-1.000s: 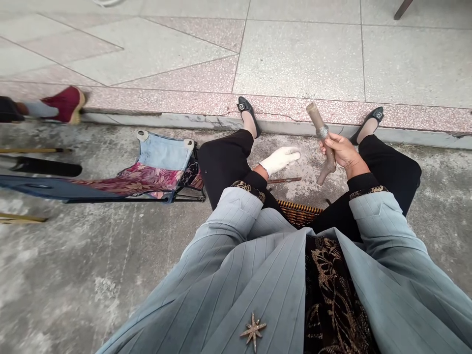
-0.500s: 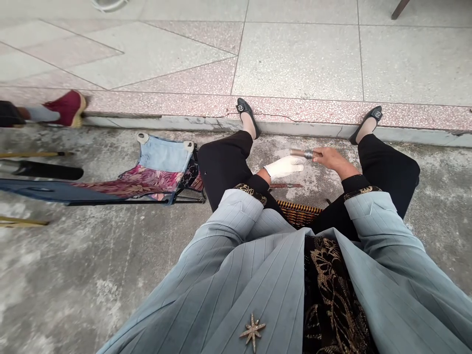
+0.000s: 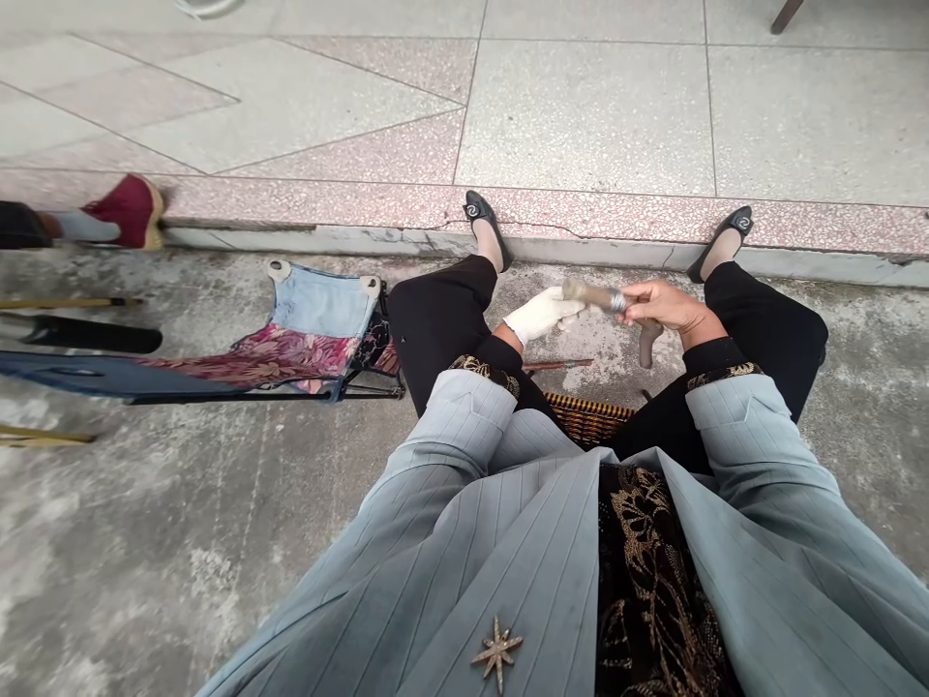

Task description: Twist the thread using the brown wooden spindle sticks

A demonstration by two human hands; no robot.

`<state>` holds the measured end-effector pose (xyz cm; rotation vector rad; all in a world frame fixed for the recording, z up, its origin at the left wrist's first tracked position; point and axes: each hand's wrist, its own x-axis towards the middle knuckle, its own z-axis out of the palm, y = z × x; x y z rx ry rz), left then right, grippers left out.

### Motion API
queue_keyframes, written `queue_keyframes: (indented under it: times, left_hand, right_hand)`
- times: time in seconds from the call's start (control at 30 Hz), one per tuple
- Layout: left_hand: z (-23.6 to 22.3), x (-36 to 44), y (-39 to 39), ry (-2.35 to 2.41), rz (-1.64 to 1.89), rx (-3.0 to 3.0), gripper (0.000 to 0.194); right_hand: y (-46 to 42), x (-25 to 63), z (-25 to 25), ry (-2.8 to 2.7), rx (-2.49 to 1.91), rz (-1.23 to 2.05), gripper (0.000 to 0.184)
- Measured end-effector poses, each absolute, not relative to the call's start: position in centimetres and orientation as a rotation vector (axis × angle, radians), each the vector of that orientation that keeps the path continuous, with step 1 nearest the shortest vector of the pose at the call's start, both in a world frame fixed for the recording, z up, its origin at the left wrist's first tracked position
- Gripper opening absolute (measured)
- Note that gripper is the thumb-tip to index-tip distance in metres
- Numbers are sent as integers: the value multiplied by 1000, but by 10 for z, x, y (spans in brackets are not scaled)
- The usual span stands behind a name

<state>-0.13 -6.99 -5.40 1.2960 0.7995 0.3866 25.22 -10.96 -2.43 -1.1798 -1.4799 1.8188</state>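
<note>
My left hand [image 3: 546, 316], in a white knit glove, has its fingers curled just under the left end of a short brown wooden handle [image 3: 589, 294] with silvery wire wound round it. Whether the glove grips that end or only touches it, I cannot tell. My bare right hand [image 3: 668, 308] is shut on the handle's wire-bound right part. A dark curved piece [image 3: 648, 344] hangs below my right fingers; its join to the handle is hidden. Beneath my left wrist, a thin reddish-brown stick [image 3: 558, 365] lies across the space between my knees.
A woven seat [image 3: 591, 414] shows between my thighs. To the left stands a folding fabric chair [image 3: 312, 334], with yellowish poles [image 3: 65, 303] beyond. Someone's maroon shoe [image 3: 131, 213] rests by the raised tiled step [image 3: 581, 116], where my feet also are.
The handle's left end has tilted up and towards the left. My left hand has curled its fingers and moved slightly left and up; the dark curved piece now shows below my right hand.
</note>
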Motion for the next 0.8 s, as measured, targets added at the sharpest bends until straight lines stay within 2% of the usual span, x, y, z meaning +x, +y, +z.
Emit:
queue_keyframes:
  times: [0.13, 0.33, 0.43, 0.57, 0.67, 0.8]
  left_hand:
    - [-57, 2, -76, 689, 369, 1307, 36]
    - [-70, 11, -85, 692, 288, 1531, 30]
    - [-73, 10, -83, 701, 281, 1646, 33]
    - [-67, 5, -78, 733, 254, 1777, 34]
    - [-60, 1, -75, 769, 245, 1843, 33]
    - [-57, -3, -71, 800, 302, 1771, 33]
  right_hand:
    - [-107, 251, -27, -1120, -1184, 1448, 55]
    - [-101, 248, -44, -963, -1513, 1364, 48]
    - [-99, 249, -50, -1141, -1772, 1234, 42]
    - [-97, 252, -59, -1674, -2075, 961, 38]
    - [-98, 254, -67, -1963, -2044, 1098, 36]
    - [-104, 251, -61, -2123, -1701, 1631, 34]
